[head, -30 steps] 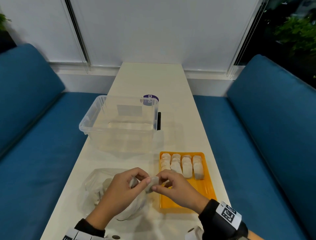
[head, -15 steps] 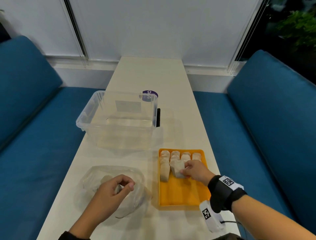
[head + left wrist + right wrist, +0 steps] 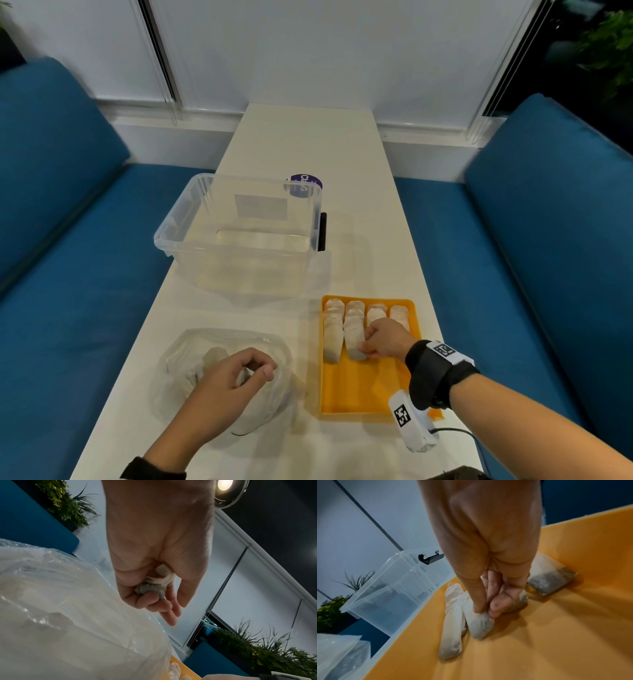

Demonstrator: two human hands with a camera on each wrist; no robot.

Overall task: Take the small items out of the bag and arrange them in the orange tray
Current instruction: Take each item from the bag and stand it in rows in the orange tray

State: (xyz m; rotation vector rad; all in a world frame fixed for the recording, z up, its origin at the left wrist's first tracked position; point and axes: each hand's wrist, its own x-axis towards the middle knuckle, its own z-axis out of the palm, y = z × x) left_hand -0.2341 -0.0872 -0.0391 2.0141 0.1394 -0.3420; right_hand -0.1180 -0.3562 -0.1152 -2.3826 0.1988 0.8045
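Observation:
The orange tray (image 3: 363,397) lies on the table at the near right, with several white sachets (image 3: 397,312) lined up in rows at its far end. My right hand (image 3: 368,342) reaches into the tray and pinches the end of one sachet (image 3: 480,624) lying on the tray floor beside another sachet (image 3: 453,626). The clear plastic bag (image 3: 274,346) sits left of the tray with more sachets inside. My left hand (image 3: 251,371) hovers over the bag, its fingers curled round a crumpled sachet (image 3: 151,586).
A clear plastic bin (image 3: 239,236) with a black latch (image 3: 322,231) stands behind the bag and tray, a purple round label (image 3: 305,183) beyond it. Blue sofa cushions (image 3: 534,274) flank the narrow white table (image 3: 308,144) on both sides.
The hands met over the bag's edge a second ago. My right hand then carried a sachet into the tray and lowered it there. My left hand stayed over the bag.

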